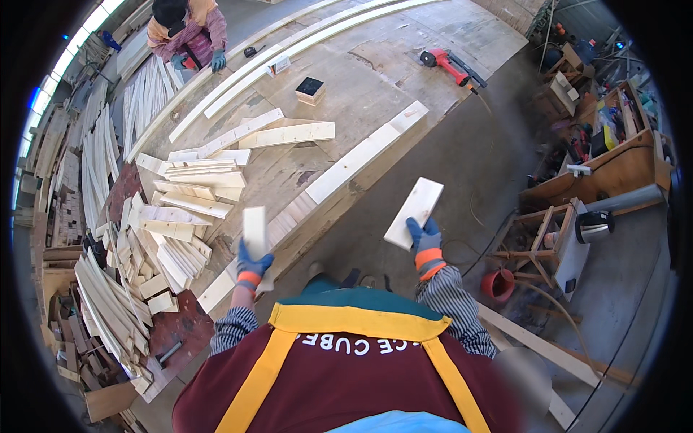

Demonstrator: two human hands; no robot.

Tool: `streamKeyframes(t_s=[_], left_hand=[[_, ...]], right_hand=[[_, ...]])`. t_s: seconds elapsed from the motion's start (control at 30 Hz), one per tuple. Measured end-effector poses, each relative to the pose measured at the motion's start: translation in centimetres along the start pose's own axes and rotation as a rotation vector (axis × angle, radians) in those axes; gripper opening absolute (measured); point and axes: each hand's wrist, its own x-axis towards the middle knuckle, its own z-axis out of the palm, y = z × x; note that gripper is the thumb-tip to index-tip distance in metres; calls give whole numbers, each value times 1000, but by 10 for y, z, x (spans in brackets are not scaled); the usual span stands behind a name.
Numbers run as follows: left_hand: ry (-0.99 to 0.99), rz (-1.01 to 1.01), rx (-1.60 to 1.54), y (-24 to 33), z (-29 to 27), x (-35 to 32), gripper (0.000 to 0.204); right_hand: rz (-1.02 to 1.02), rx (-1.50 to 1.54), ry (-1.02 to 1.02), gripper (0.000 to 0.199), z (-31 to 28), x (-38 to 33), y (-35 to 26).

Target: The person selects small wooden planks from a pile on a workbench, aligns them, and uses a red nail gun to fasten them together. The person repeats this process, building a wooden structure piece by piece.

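Observation:
My left hand [253, 267], in a blue glove with an orange cuff, is closed around a short pale wooden board [254, 227] standing up by the bench's near edge. Out to the right, over the floor, my gloved right hand [424, 242] grips a second short wooden board [415, 211] by its lower end. A line of pale wood pieces runs along the bench edge: a long board [354, 164] farther off, and several narrow blocks [289, 220] side by side closer to my left hand. Left of them lies a loose pile of short boards [198, 187].
On the wooden bench [361, 94] rest a red power tool [444, 63], a small box with a black top [310, 90] and long strips [253, 79]. A co-worker [189, 32] works at the far left. At right stand a wooden frame [545, 242] and a red bucket [497, 285].

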Motion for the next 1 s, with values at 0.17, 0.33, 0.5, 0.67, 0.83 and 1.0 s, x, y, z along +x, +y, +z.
streamKeyframes(t_s=[0.17,0.33,0.5,0.67,0.83,1.0], left_hand=[[-222,93,-15,114,86,41,108],[-302,55,-307,158,171,105,111],[-329,-4,-154,213,209,162,111],[-341,51,45,227,227,205,109],[-358,32,188,254,248,221,107],[-290,57,190,265,283,252,105]], right_hand=[[150,188,63,41,-10,84,-23],[239,268,-7,46,10,194,-31],[265,182,27,33,37,333,-10],[287,120,152,37,76,430,26],[306,47,189,30,77,450,71],[332,-436,167,38,65,457,78]])
